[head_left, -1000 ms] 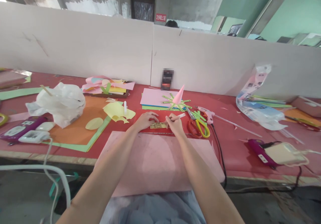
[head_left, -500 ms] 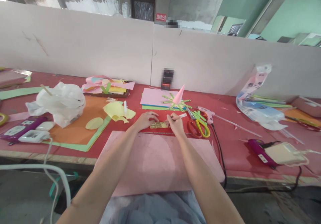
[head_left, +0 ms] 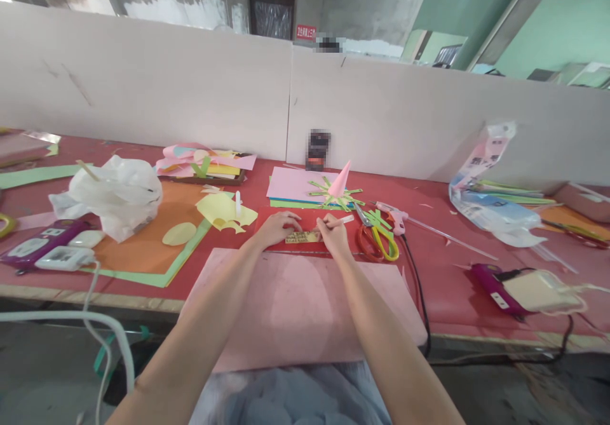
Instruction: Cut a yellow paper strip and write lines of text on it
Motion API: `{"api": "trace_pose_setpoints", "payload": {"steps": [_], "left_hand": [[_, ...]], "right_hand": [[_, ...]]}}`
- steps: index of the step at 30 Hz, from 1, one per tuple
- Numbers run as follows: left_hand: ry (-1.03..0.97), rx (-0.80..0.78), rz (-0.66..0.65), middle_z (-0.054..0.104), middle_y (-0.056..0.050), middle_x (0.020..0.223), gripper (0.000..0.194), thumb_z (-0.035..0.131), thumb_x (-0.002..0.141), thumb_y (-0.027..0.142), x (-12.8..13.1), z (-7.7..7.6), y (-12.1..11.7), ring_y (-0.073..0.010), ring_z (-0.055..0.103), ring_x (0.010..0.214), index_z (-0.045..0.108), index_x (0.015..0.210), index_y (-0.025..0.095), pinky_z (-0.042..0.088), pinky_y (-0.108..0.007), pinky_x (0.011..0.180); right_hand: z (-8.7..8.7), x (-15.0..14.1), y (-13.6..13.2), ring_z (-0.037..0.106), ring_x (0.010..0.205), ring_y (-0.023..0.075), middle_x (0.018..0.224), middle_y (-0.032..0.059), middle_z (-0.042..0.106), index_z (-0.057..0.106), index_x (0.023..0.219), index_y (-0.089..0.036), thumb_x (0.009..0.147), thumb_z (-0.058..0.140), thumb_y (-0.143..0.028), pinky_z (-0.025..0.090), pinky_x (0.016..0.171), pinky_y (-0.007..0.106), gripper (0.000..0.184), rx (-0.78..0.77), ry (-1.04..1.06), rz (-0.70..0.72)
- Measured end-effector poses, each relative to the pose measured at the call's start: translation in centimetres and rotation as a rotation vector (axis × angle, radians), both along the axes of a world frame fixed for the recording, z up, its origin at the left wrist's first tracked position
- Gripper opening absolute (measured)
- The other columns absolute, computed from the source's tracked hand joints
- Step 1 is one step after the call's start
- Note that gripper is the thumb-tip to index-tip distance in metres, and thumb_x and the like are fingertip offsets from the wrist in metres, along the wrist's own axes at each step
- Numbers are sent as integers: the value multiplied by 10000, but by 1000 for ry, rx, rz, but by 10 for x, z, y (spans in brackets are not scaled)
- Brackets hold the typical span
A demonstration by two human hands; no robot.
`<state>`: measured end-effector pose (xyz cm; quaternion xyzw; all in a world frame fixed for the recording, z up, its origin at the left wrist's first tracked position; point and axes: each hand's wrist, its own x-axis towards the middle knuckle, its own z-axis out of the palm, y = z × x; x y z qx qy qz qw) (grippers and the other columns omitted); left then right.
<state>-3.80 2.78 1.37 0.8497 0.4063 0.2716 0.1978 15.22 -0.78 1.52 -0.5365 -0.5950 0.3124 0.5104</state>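
Red-covered table (head_left: 429, 222) before an off-white upright partition (head_left: 190, 88). Clock centred on a small yellow paper strip with dark writing (head_left: 300, 238), lying on a bright red flat sheet (head_left: 309, 214); 12 points away from the wearer. Bare forearms come in from 7 and 5, converging. Left hand (head_left: 277, 230) at 9, palm down, fingers loosely bent, tips by the strip's end; whether they press it, cannot tell. Right hand (head_left: 334, 234) at 3, curled, thumb and fingers pinching a slim white pen (head_left: 345, 220), rear end slanting toward 2. Red-and-yellow-handled scissors (head_left: 391, 248) at 3, past that hand; pink paper cone (head_left: 340, 183) at 1.
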Motion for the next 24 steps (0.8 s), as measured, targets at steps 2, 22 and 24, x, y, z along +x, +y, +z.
{"api": "trace_pose_setpoints", "payload": {"steps": [2,22,24], "left_hand": [[-5,2,-2,606,33,1138,309,469,751,89,0,0,0,-153,545,1042,705,822,274,391,-306,951],[-17,-5,-6,605,40,1134,303,473,751,89,0,-3,2,-147,547,1035,706,816,272,389,-294,950],[-21,-4,-5,607,38,1132,302,473,751,88,0,-3,3,-147,549,1032,707,814,268,391,-292,947]], "right_hand": [[0,0,0,533,432,137,385,-62,497,369,566,-235,775,494,-352,407,493,235,271,5,-18,-15],[2,0,-2,526,417,129,365,-73,484,363,554,-232,765,485,-309,399,489,220,255,3,-5,-5],[1,0,-2,544,437,136,358,-73,474,364,555,-233,765,483,-310,400,491,217,253,4,-4,-21]]}}
